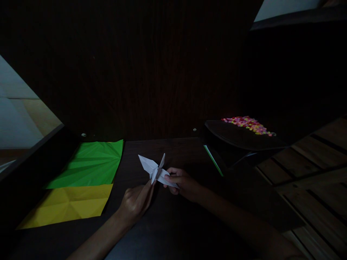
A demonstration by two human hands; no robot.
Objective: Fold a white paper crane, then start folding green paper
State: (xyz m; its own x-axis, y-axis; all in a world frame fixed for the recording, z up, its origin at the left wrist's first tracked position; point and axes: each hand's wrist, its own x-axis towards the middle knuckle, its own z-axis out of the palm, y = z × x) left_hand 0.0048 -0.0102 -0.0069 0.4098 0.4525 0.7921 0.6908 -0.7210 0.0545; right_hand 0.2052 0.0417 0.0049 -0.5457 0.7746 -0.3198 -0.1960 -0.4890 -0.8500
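Observation:
A white folded paper crane (pixel 155 169) is held just above a dark table (pixel 173 224). My right hand (pixel 184 185) pinches the crane's right end between thumb and fingers. My left hand (pixel 135 202) holds the crane from below left, its fingertips at the underside of the body. One pointed wing sticks out to the upper left, another point stands upright in the middle.
A creased green paper sheet (pixel 90 164) and a creased yellow sheet (pixel 69 204) lie at the left of the table. A dark box (pixel 238 139) at the right carries small pink and yellow bits (pixel 248 124). Wooden slats (pixel 320 187) lie at the far right.

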